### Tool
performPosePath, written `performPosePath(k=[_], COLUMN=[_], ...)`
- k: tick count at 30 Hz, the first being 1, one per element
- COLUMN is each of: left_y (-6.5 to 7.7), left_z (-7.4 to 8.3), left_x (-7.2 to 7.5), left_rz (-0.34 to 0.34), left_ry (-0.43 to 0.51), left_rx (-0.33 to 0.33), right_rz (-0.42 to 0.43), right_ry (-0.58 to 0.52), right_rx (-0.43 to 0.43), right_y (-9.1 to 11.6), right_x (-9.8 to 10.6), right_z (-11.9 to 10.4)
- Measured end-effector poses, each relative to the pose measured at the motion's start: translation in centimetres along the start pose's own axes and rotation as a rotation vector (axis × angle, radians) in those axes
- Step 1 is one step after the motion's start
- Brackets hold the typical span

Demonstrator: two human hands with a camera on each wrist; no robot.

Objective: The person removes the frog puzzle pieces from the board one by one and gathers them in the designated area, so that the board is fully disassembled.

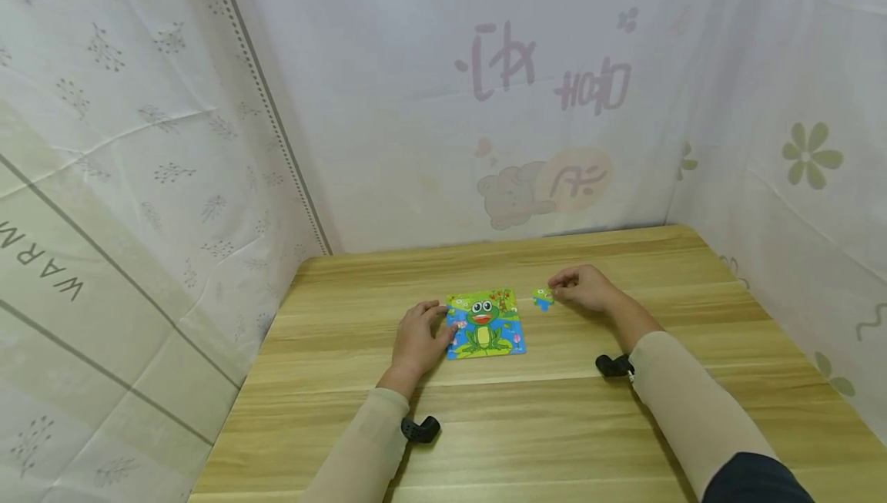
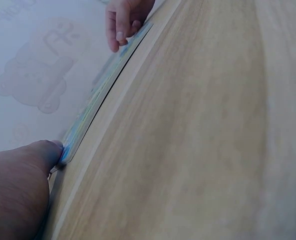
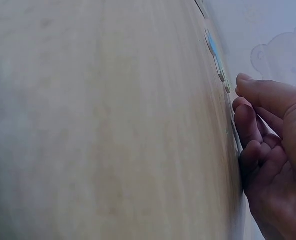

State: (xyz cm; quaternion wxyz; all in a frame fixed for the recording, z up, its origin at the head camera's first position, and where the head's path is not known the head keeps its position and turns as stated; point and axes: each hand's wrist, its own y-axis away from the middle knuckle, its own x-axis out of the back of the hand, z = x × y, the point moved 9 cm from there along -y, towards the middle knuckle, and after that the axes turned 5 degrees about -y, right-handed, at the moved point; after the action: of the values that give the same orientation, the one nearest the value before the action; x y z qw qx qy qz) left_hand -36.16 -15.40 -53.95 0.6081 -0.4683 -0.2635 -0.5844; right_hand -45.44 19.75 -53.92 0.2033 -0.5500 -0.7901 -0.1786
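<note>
White cloth (image 1: 132, 179) with small grey twigs is hung at the far left, maybe to hide what is behind it. Next, a black camera (image 1: 420, 430) is worn at the left sleeve (image 1: 363, 441), perhaps so that the work on that side can be seen. The left grip (image 1: 418, 337) is spread: the thumb is laid on the left edge of the frog board (image 1: 483, 324), and the fingers are set farther up that same side. It seems to be placed this way to stop the board from sliding, with most of the picture left uncovered. The board is laid flat and face up on the wood worktop (image 1: 506, 430), so the frog can be seen well. To its right, with bare wood between, a small green and blue puzzle piece (image 1: 543, 300) is laid, likely apart so that the board is not bumped. A second black camera (image 1: 613, 366) is worn at the right sleeve (image 1: 693, 395). The right grip (image 1: 589, 290) is held low at the piece's right side, with fingers bent, probably because something so thin is best reached by its edge. Whether the piece is pinched cannot be told.
</note>
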Motion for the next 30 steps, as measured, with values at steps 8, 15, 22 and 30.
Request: performPosePath(k=[8, 15, 22, 30], left_y=[0.1, 0.1, 0.1, 0.0], left_z=[0.1, 0.1, 0.1, 0.2], left_x=[0.1, 0.1, 0.0, 0.1], left_rz=[-0.014, -0.006, -0.007, -0.010], left_ry=[0.005, 0.003, 0.001, -0.002], left_rx=[0.010, 0.006, 0.008, 0.010], right_rz=[-0.023, -0.015, 0.001, -0.009], right_ry=[-0.008, -0.010, 0.047, 0.073], right_rx=[0.022, 0.052, 0.061, 0.108], right_y=[-0.1, -0.1, -0.5, -1.6], right_x=[-0.3, -0.5, -1.2, -3.0], right_z=[-0.4, -1.7, -3.9, -6.0])
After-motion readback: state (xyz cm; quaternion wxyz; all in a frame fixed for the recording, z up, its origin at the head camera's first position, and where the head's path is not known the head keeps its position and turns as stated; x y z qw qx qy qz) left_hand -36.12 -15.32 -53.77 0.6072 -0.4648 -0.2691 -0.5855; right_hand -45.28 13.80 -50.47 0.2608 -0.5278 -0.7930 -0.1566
